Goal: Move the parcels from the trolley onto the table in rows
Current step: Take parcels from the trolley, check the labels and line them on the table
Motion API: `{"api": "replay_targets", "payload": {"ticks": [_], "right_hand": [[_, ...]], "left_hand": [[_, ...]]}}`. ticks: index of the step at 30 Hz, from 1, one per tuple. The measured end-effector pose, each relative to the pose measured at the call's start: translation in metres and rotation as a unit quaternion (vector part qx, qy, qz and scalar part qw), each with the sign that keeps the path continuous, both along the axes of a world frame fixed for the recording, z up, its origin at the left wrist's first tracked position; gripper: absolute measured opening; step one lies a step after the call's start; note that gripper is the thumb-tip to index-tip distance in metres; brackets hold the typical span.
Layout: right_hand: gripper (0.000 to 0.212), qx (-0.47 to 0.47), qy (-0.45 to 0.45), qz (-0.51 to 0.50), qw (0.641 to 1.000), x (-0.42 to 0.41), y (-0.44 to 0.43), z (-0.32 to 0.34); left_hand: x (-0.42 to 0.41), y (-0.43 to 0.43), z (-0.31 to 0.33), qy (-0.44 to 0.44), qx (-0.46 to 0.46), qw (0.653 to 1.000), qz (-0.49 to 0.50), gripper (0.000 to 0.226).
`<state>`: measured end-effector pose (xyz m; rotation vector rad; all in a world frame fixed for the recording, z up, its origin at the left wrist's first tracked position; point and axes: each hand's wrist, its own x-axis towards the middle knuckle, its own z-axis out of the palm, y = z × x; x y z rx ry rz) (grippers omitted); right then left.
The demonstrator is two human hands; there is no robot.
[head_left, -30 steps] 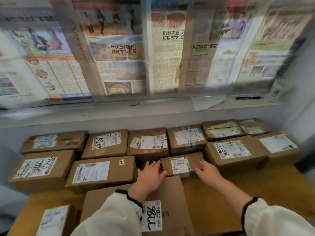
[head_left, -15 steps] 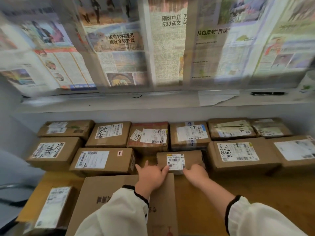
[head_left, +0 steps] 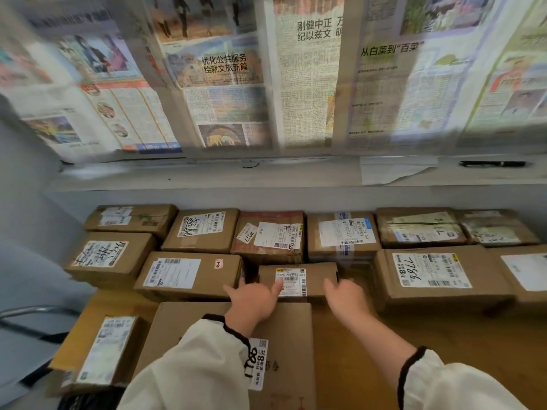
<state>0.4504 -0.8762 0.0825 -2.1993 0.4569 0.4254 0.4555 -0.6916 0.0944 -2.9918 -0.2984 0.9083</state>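
Note:
Several brown cardboard parcels with white labels lie in rows on the wooden table (head_left: 444, 344). A small parcel (head_left: 319, 276) sits in the middle of the second row. My left hand (head_left: 251, 300) touches its near left edge with straight fingers, one fingertip on its label. My right hand (head_left: 346, 297) presses its near right edge, fingers extended. A large flat parcel (head_left: 284, 327) lies under my left wrist, nearer to me. Another labelled parcel (head_left: 106, 350) lies at the table's front left corner. No trolley is in view.
A grey ledge (head_left: 266, 173) runs behind the parcels, with a sheet of paper (head_left: 393, 170) and a black pen (head_left: 491, 164) on it. Newspapers (head_left: 296, 69) cover the window above. A metal bar (head_left: 26, 310) shows at the left edge. Bare table lies right of the large parcel.
Both hands slid the small parcel forward, toward the back row. The camera view shifted right and down, revealing more of the table's left edge.

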Motion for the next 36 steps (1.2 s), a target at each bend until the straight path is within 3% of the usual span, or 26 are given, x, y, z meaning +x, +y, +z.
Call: {"api": "replay_targets", "payload": {"ticks": [3,8,15,17,23,27,31,36], "right_hand": [[0.035,0.011,0.031,-0.048,0.998,-0.004,-0.014,-0.01],[0.032,0.009,0.032,-0.03,0.999,-0.014,0.006,-0.026],[0.047,0.002,0.02,-0.013,1.0,-0.012,0.031,-0.03],[0.049,-0.006,0.024,-0.013,1.0,-0.01,0.037,-0.032],[0.047,0.022,0.009,-0.04,0.999,-0.016,0.048,-0.036],[0.052,-0.013,0.019,-0.061,0.998,-0.014,0.052,-0.028],[0.064,-0.159,-0.035,0.028,0.986,-0.008,0.063,-0.016],[0.069,-0.244,-0.095,0.177,0.949,0.007,0.106,0.005]], "left_hand": [[-0.006,0.009,0.006,-0.055,-0.058,0.997,-0.004,0.072],[-0.03,0.077,0.018,-0.215,-0.123,0.969,-0.008,0.046],[-0.059,0.204,0.023,-0.31,-0.089,0.944,0.065,0.03],[-0.07,0.234,0.019,-0.297,-0.067,0.947,0.105,0.029],[-0.107,0.296,-0.016,-0.109,0.029,0.969,0.218,0.089],[-0.118,0.311,-0.033,-0.053,-0.043,0.954,0.293,0.115],[-0.109,0.313,-0.033,-0.055,-0.071,0.955,0.283,0.117],[-0.105,0.311,-0.031,-0.063,-0.063,0.957,0.275,0.114]]}}
